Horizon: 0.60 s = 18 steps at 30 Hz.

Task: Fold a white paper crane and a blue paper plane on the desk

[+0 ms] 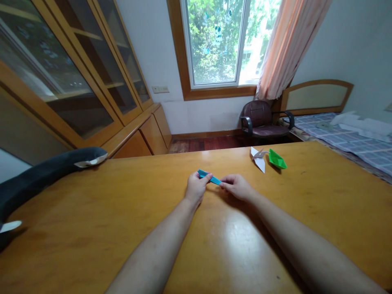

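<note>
- a folded blue paper strip (209, 177) is held just above the wooden counter (92, 212), mid-far, between both hands
- left hand (196, 188) pinches its left end; right hand (237, 187) pinches its right end
- farther right on the counter sit a white paper crane (259, 158) and a green paper boat (277, 159), just beside each other
- a dark plush toy (43, 173) lies along the counter's left edge

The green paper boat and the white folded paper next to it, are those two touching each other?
Cannot tell. In the head view the green paper boat sits right beside the white folded paper, and the white piece's thin tip reaches the boat's edge, too small to show contact or gap.
</note>
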Motion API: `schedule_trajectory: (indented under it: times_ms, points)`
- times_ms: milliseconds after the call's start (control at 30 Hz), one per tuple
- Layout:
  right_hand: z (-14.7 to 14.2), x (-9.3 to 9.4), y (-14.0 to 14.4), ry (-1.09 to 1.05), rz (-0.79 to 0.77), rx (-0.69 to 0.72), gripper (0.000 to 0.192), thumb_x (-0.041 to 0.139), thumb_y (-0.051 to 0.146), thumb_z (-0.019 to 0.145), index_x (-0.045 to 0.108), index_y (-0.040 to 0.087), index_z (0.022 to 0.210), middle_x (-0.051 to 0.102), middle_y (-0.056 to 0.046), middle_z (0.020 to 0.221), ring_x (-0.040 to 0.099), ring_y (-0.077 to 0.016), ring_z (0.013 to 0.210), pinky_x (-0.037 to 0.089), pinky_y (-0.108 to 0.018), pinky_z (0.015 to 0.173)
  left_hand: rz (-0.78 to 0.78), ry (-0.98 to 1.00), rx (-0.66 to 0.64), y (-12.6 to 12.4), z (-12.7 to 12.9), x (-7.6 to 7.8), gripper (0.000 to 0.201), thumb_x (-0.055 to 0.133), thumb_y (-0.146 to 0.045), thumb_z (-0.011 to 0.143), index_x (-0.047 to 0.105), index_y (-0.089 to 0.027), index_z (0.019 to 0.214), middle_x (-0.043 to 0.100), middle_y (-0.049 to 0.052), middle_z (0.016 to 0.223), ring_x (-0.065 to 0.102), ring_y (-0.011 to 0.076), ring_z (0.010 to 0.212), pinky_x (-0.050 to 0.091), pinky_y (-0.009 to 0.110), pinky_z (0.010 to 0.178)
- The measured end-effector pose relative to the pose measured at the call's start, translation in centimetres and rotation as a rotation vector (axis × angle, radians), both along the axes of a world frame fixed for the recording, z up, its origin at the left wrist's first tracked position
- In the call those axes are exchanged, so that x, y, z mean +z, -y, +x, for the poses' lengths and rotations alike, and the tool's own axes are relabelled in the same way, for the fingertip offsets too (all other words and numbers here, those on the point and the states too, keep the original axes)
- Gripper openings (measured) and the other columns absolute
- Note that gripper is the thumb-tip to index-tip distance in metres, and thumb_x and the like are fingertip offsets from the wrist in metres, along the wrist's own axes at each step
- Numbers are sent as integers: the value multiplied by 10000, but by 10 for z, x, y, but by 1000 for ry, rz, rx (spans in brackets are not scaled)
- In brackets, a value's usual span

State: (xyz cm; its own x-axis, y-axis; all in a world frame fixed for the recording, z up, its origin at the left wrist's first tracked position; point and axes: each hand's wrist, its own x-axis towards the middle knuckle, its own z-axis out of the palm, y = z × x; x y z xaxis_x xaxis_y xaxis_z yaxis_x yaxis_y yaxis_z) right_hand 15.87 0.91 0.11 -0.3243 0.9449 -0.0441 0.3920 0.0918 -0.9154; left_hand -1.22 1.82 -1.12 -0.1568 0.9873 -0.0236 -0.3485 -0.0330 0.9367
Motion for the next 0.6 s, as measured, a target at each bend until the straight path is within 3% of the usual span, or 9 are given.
schedule_trajectory:
  times_ms: [167,367,600]
  points:
    - [1,-5,0,-48,56,20,345,625,275,718,709,134,1022,656,-16,692,495,-111,530,384,-229,511,15,-85,86,1,1,1,325,834,-320,553,657,-120,737,621,-17,618,561,101,568,445,223,583]
    - [3,-9,-2,-9,121,23,270,552,245,770,724,156,958,680,-21,715,540,-133,592,424,-238,572,26,-42,8,8,7,8,454,833,-299,574,652,-128,954,687,24,789,602,113,644,467,223,600]
    - [6,-10,-6,-7,131,-18,269,496,231,791,733,168,902,715,-34,792,598,-160,701,459,-267,694,85,67,-112,9,11,7,373,828,-182,534,653,-149,862,708,34,876,637,141,818,487,270,798]
